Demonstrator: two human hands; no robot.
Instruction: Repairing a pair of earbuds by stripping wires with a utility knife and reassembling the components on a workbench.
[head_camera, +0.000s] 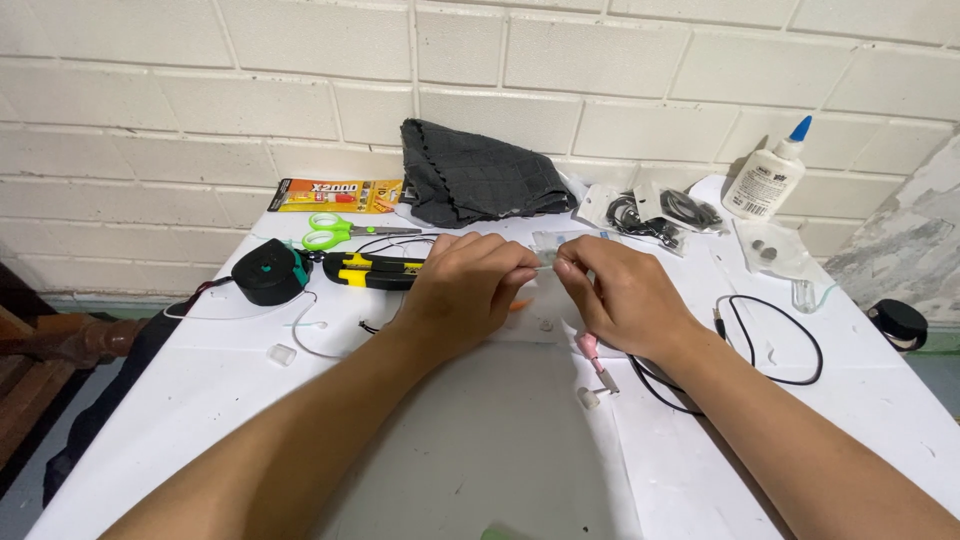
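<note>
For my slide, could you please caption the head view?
Both hands, left hand and right hand, pinch a small clear piece above a cluttered white table.

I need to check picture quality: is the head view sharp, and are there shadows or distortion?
Head view: evenly lit and sharp; soft shadow lies under the left hand and right hand; wide-angle lens stretches the forearms; the small clear piece they pinch is too small to identify.

Green-handled scissors (335, 231), black tape roll (270, 271) and dark folded cloth (478, 177) at left; white glue bottle (768, 175) and looped black cable (775, 340) at right.
</note>
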